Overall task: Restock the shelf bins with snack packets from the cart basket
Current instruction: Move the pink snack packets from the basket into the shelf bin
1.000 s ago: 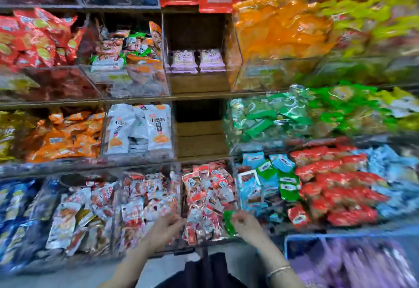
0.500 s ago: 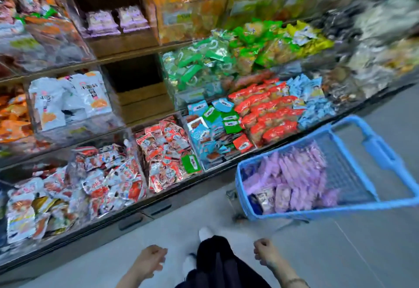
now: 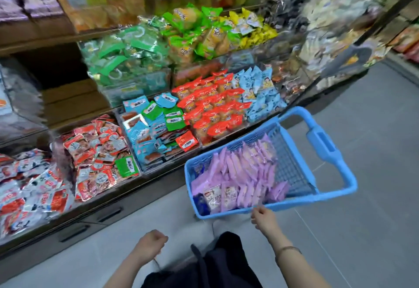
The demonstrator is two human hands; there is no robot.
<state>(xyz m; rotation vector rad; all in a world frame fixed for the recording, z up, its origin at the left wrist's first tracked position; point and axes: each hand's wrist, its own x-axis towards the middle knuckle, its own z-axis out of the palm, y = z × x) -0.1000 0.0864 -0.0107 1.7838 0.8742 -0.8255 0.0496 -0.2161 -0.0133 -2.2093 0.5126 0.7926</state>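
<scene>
**Fingers (image 3: 258, 211) of the right hand empty at the basket rim: a pick-up is the step in hand**

The fingers of the right hand (image 3: 264, 219) are loosely curled and grasp nothing. Their tips lie at the near rim of the blue cart basket (image 3: 301, 200), touching it or just short of it; the blur does not settle which. The left hand (image 3: 150, 244) is clenched into a fist low by the body, well apart from both basket and shelf, with nothing visible in it.

Just beyond the right fingertips lie the task's things: purple snack packets (image 3: 244, 174), heaped against the near and left sides of the basket, with the far right part of its mesh floor showing bare. The basket stands on the grey floor (image 3: 362, 231), just beside the lowest shelf.

On that shelf, the bin of red-and-white packets (image 3: 97, 158) and the bin of blue and green packets (image 3: 154, 133) look well filled. Blurred purple packets on the upper shelf (image 3: 38, 4), at the far left, look like the match and so the likely destination.

Judged from this, the person is at the fetching step with nothing yet taken. The next move calls for the right hand to clear the rim, dip in, and close on several of the slippery, overlapping packets. The left hand could help gather. The load must then go up and to the left.
</scene>
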